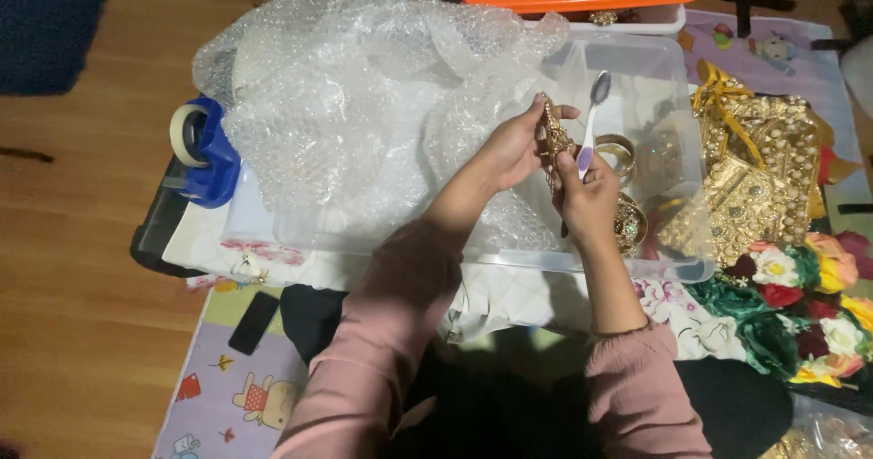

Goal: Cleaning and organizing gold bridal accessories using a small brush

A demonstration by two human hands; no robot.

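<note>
From the head view, a gold ornament (554, 139) is pinched in the closed fingers of the left hand (511, 150) above a clear plastic box (677, 77). A toothbrush (593, 122) is gripped upright by the right hand (589, 200), at three o'clock of the ornament. Bubble wrap (355, 95) lies at nine o'clock.

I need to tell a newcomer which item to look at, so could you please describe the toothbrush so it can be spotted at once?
Start at the clear plastic bin in the middle, half filled with bubble wrap. Over its right half, the right hand holds the toothbrush upright beside a gold ornament. It is the only slim white and purple stick among gold pieces.
</note>
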